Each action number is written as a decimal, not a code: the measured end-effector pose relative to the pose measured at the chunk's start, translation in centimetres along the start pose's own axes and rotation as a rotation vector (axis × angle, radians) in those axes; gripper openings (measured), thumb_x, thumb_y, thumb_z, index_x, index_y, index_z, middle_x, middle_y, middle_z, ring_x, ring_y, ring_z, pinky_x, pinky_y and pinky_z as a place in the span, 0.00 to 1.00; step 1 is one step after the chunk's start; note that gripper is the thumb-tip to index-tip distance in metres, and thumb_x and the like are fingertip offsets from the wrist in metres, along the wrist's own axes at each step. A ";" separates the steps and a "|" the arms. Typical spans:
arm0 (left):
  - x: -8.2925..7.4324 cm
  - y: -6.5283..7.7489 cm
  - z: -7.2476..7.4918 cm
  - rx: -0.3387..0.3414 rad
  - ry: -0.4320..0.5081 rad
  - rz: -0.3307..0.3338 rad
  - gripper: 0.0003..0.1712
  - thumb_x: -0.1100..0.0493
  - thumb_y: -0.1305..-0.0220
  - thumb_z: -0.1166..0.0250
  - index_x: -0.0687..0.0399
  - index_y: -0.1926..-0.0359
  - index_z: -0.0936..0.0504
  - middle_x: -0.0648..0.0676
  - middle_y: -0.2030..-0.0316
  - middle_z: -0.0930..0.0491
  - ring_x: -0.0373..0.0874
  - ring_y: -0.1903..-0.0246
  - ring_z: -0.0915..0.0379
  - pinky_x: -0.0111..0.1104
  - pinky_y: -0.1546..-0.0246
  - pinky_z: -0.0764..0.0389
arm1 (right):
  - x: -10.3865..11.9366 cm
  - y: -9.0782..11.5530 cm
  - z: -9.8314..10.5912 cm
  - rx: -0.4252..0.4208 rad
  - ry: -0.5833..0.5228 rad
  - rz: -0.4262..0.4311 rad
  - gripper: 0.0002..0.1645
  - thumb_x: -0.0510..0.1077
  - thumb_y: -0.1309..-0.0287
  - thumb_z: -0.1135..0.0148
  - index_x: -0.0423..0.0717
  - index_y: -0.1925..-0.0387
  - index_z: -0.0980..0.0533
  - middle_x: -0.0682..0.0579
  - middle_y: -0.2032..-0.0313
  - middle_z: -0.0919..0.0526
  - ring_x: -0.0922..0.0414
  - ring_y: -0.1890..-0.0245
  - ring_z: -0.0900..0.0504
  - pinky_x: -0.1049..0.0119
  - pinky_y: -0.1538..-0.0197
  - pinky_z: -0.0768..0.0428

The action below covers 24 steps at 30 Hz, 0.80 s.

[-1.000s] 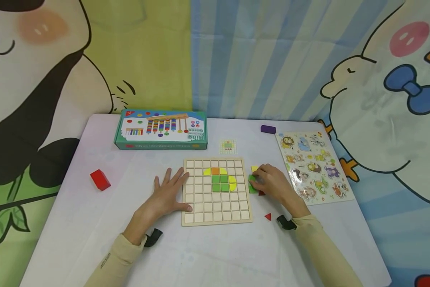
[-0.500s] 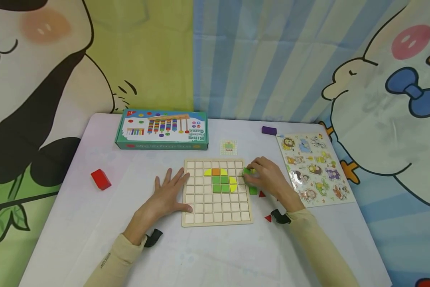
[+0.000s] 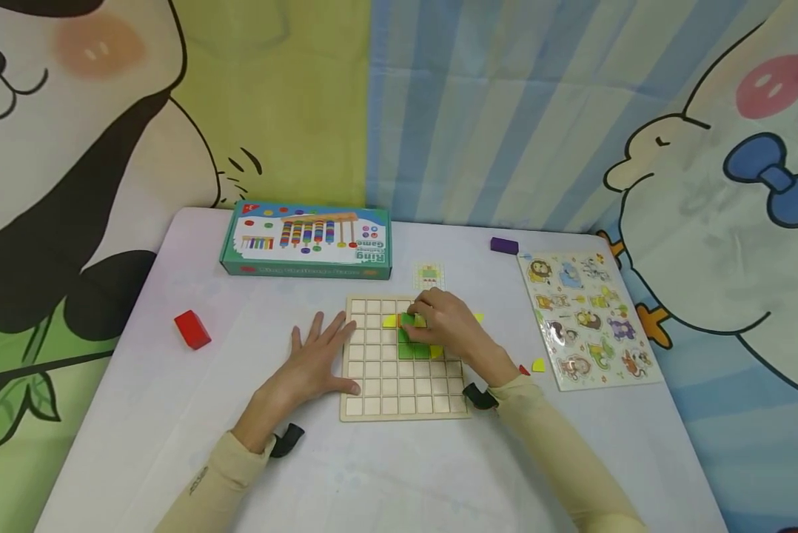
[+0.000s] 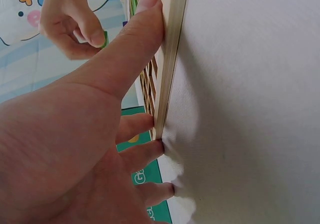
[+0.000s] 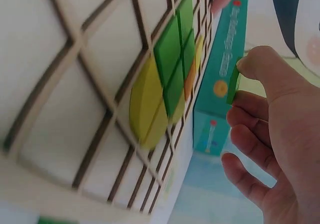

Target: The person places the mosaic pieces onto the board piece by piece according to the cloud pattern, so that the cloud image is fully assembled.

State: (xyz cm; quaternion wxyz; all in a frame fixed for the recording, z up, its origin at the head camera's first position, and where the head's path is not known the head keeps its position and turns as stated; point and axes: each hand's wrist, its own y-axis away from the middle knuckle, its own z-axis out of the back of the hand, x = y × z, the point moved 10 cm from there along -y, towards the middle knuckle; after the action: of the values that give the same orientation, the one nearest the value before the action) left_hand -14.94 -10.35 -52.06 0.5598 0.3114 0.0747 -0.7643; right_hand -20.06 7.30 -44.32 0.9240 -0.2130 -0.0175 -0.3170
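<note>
A wooden grid board (image 3: 399, 407) lies mid-table. Several green square tiles (image 5: 170, 48) sit together in its cells, with yellow rounded pieces (image 5: 146, 106) and an orange tile (image 5: 190, 79) beside them. My right hand (image 3: 451, 326) is over the upper part of the board, pinching a green square tile (image 5: 233, 86) between thumb and fingertip. In the right wrist view this tile is held apart from the grid. My left hand (image 3: 309, 366) rests with spread fingers at the board's left edge, the thumb (image 4: 142, 26) lying over the rim.
A small pattern card (image 3: 428, 275) lies behind the board. Further back stands a green game box (image 3: 306, 244). An animal sticker board (image 3: 588, 318) and a purple block (image 3: 504, 246) are at right, a red block (image 3: 192, 329) at left. A loose yellow piece (image 3: 538, 365) lies right of the board.
My right hand has picked up a green tile from beside the board and carried it left over the grid. The left hand has stayed at the board's edge.
</note>
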 end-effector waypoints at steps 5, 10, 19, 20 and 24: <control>-0.1 0.1 0.0 0.003 0.009 -0.007 0.68 0.38 0.56 0.19 0.53 0.20 0.46 0.60 0.19 0.58 0.69 0.21 0.74 0.74 0.31 0.70 | 1.6 -0.6 -1.7 0.048 0.001 0.037 0.14 0.52 0.43 0.27 0.46 0.63 0.14 0.54 0.66 0.17 0.58 0.65 0.22 0.65 0.62 0.21; -0.3 0.2 0.2 0.002 0.011 -0.018 0.67 0.38 0.55 0.20 0.54 0.20 0.46 0.60 0.19 0.57 0.69 0.21 0.73 0.74 0.31 0.70 | 2.0 -0.5 -3.0 0.096 0.031 0.020 0.15 0.54 0.40 0.29 0.48 0.61 0.15 0.55 0.63 0.16 0.58 0.61 0.21 0.62 0.56 0.19; -0.5 0.3 0.3 -0.001 0.008 -0.025 0.67 0.39 0.55 0.20 0.54 0.20 0.45 0.61 0.19 0.56 0.70 0.21 0.73 0.75 0.32 0.69 | 2.4 -0.4 -4.1 0.142 0.064 0.024 0.17 0.55 0.38 0.31 0.47 0.59 0.14 0.54 0.61 0.16 0.56 0.60 0.19 0.61 0.53 0.19; -0.5 0.3 0.3 0.000 0.007 -0.026 0.67 0.39 0.55 0.20 0.54 0.20 0.45 0.61 0.19 0.56 0.70 0.21 0.72 0.75 0.32 0.69 | 2.5 -0.4 -4.2 0.147 0.071 0.024 0.17 0.56 0.38 0.32 0.48 0.59 0.14 0.54 0.61 0.16 0.57 0.60 0.19 0.61 0.53 0.19; -0.6 0.2 0.3 0.003 0.003 -0.024 0.67 0.38 0.55 0.20 0.54 0.20 0.46 0.61 0.19 0.57 0.70 0.21 0.73 0.75 0.32 0.69 | 2.5 -0.5 -4.2 0.147 0.080 0.022 0.18 0.57 0.37 0.32 0.47 0.58 0.14 0.54 0.61 0.16 0.57 0.60 0.19 0.61 0.54 0.19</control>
State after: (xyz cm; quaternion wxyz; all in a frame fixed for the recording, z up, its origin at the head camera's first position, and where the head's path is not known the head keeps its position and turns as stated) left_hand -14.76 -10.14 -51.42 0.5500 0.3123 0.0782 -0.7706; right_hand -18.75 3.81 -47.52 0.9406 -0.1316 -0.0014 -0.3131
